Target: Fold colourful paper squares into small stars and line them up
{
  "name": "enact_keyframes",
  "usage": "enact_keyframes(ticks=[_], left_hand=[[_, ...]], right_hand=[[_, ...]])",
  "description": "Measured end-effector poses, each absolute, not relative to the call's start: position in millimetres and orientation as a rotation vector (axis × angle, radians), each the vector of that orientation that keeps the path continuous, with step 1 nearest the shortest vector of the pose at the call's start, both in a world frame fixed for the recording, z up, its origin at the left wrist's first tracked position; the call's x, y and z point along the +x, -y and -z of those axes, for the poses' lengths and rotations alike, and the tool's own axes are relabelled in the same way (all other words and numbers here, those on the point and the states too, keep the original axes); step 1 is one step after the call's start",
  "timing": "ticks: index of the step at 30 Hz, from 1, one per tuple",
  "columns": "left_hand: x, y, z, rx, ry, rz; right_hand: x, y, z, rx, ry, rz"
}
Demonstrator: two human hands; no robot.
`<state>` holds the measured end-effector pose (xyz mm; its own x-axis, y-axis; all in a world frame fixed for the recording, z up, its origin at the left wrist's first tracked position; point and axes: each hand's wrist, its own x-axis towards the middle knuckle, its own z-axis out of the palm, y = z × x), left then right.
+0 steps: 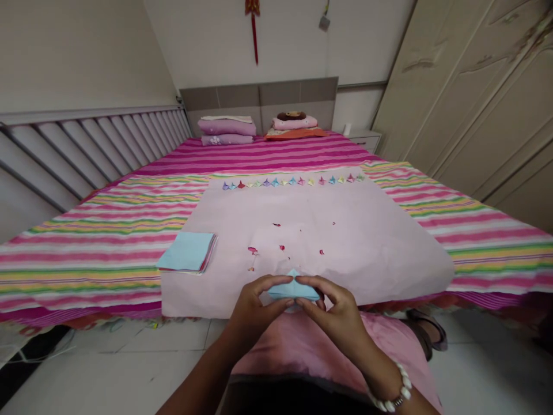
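Observation:
Both my hands meet at the near edge of a pale pink sheet spread on the bed. My left hand and my right hand pinch a small folded light blue paper between thumbs and fingertips, holding it just above my lap. A stack of square papers, light blue on top, lies to the left on the sheet. A row of several small folded paper pieces in mixed colours lines the sheet's far edge.
The bed has a striped pink, green and yellow cover. Folded blankets and pillows sit at the headboard. A wardrobe stands at right, a slatted rail at left. White floor tiles lie below.

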<state>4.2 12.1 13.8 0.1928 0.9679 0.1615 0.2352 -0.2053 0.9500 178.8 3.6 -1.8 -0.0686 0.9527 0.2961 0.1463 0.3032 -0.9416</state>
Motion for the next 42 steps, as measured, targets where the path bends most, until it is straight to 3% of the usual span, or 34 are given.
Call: enact_keyframes(ticks=[12, 25, 30, 36, 42], left_hand=[[1, -18, -11, 1.817, -1.173, -1.208], [0, -16, -16, 1.497, -1.048, -0.965], [4, -16, -10, 1.29, -1.093, -1.027], [19, -11, 3, 0.876, -0.936, -1.164], [23, -9, 4, 0.996, -0.961, -1.053]], right_hand=[[183, -13, 4, -0.949, 1.663, -0.768], [181, -10, -4, -0.963, 1.579, -1.022], [179, -9, -6, -1.004, 1.567, -0.924], [176, -9, -4, -1.024, 1.363, -1.03], [174, -7, 0, -1.043, 1.172, -1.117]])
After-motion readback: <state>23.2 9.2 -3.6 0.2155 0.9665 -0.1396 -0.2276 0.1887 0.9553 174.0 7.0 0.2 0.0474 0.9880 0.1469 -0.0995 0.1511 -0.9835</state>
